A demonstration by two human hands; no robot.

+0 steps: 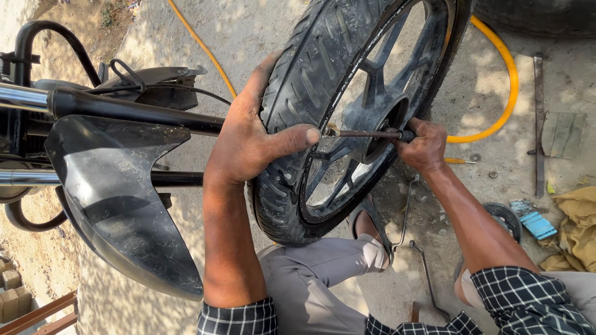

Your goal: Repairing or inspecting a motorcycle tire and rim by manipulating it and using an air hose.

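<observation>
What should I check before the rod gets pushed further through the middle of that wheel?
1. Wheel steadied: ok, the left hand grips the tyre, thumb over its edge.
2. Rod held firmly: ok, the right hand is closed around its end.
3. Rod lined up with the hub: cannot tell, the far side of the hub is hidden.
4. Wheel seated between the fork legs: not ok, the wheel sits beside the mudguard, away from the fork ends.
5. Yellow hose clear of the wheel: cannot tell, it runs behind the tyre.
6. Loose tools out from underfoot: not ok, they lie by the foot.
</observation>
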